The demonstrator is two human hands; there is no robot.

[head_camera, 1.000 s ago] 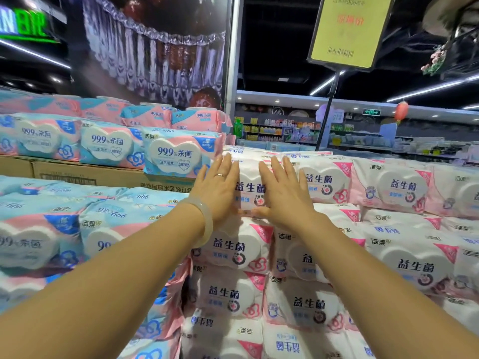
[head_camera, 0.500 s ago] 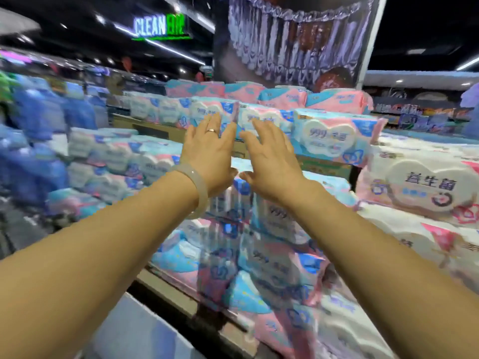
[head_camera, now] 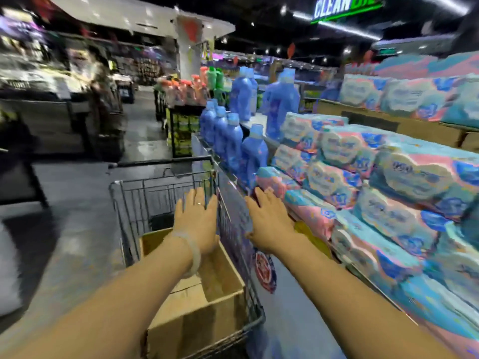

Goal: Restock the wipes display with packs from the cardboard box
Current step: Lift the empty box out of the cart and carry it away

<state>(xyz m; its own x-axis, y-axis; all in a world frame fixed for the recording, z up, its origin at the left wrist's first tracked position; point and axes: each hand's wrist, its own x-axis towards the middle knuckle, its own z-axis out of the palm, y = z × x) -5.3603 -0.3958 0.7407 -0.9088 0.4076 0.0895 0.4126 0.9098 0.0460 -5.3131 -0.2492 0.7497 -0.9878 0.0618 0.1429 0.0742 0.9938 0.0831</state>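
Head view, empty hands (head_camera: 230, 224) over cardboard box (head_camera: 207, 301); "CLEAN" sign (head_camera: 337, 7)

Supermarket aisle, stacked wipes packs (head_camera: 404, 177), detergent bottles (head_camera: 241, 97), shopping cart (head_camera: 166, 193)

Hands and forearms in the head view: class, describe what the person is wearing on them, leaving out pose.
Both forearms are bare, with no sleeves in view. The left hand has a thin ring on one finger and a pale, translucent bangle around the wrist. The right hand shows no jewellery or glove.
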